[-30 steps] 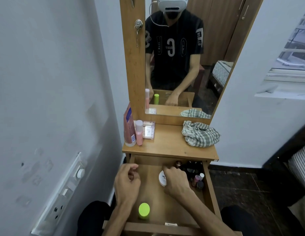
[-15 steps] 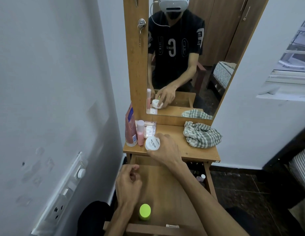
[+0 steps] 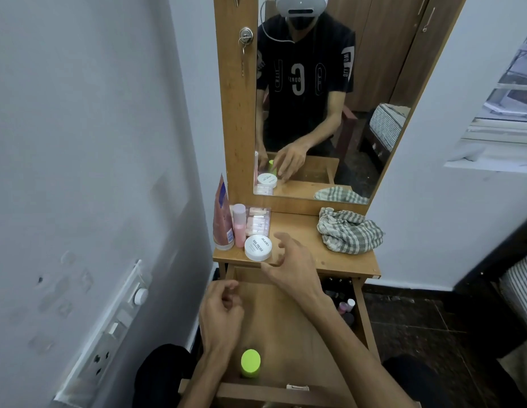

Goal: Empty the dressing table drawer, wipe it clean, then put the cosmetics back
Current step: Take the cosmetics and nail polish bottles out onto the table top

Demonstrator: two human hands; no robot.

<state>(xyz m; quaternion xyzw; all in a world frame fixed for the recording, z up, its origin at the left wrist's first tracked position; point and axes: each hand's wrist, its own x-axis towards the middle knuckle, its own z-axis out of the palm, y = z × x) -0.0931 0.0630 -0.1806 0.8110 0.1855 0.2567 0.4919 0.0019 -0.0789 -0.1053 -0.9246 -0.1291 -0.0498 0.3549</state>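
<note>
The wooden drawer [image 3: 363, 313] stands pulled out below the dressing table top [image 3: 297, 231]. A round white jar [image 3: 258, 247] rests on the top's front left, beside a pink bottle [image 3: 239, 225], a tall pink tube [image 3: 222, 219] and a clear box [image 3: 258, 220]. My right hand [image 3: 291, 266] hovers just right of the jar, fingers apart, holding nothing. My left hand [image 3: 221, 316] is over the drawer's left side, fingers curled loosely and empty. A lime-green capped bottle [image 3: 250, 363] stands at the drawer's front. Several small bottles [image 3: 343, 304] sit in its back right corner.
A crumpled checked cloth [image 3: 349, 231] lies on the right of the table top. The mirror [image 3: 324, 98] rises behind it. A wall with a switch panel [image 3: 121, 322] is close on the left. Dark floor [image 3: 432, 334] lies to the right.
My right hand lifted the white jar out of the drawer, set it on the table top's front left and let go. My left hand barely moved.
</note>
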